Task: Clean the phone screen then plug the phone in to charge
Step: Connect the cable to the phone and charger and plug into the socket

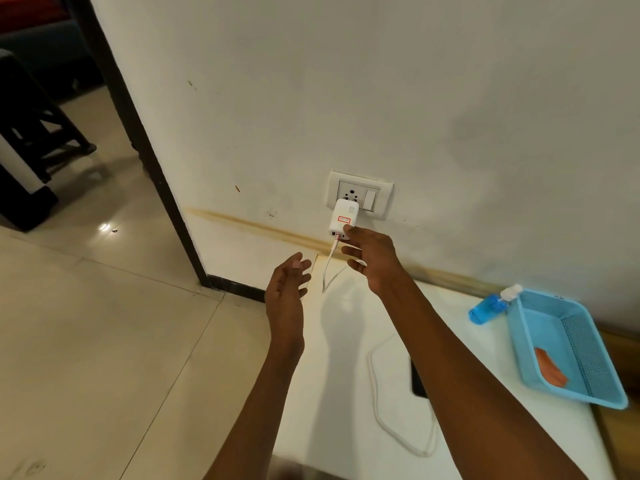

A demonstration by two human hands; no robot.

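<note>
A white charger adapter (342, 218) sits in the wall socket (360, 195), its white cable (375, 386) running down and looping across the white table (346, 341). My right hand (372, 258) reaches to the adapter; one fingertip touches its lower right corner, the other fingers spread loosely below. My left hand (287, 289) hovers open to the left of the cable, holding nothing. The dark phone (417, 379) lies flat on the table, mostly hidden under my right forearm.
A blue plastic basket (568, 344) holding an orange cloth (550, 370) stands at the table's right end, with a blue spray bottle (488, 306) lying beside it by the wall. A dark door frame (149, 150) and tiled floor lie to the left.
</note>
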